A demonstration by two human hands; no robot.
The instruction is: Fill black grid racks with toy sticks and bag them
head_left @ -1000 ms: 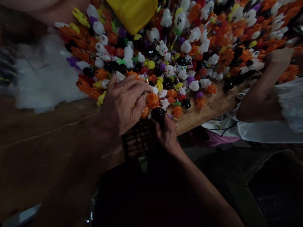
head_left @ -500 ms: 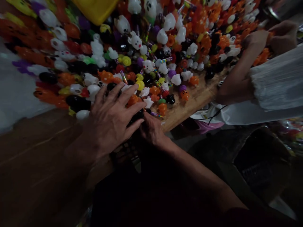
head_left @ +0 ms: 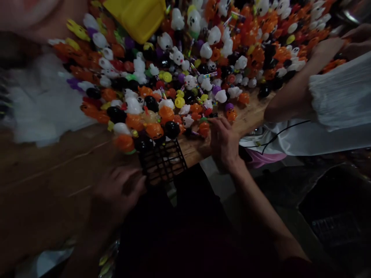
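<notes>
My right hand (head_left: pixel 225 143) is at the table's front edge, fingers curled downward. Its fingertips reach a small orange toy (head_left: pixel 204 130) with a green top; whatever is under them is hidden. My left hand (head_left: pixel 118 189), dark and blurred, hovers low over the wooden table (head_left: pixel 52 170), left of a black plastic grid (head_left: pixel 165 162). Along the grid's far side lie little plastic figures: an orange pumpkin-faced one (head_left: pixel 154 131), a round black one (head_left: pixel 172 129) and another orange one (head_left: pixel 124 143). Behind them spreads a big heap of white, orange, black, yellow and purple toys (head_left: pixel 191 82).
A yellow container (head_left: pixel 139 19) stands in the heap at the back. White plastic sheeting (head_left: pixel 49 104) lies at the left. On the right, a co-worker's arm in a white sleeve (head_left: pixel 342 92) reaches over the heap. A dark open sack (head_left: pixel 333 200) is at the lower right.
My hands have moved apart: the left back and down from the toys, the right to the right along the edge. The grid and the toys behind it are now uncovered. The view has shifted left.
</notes>
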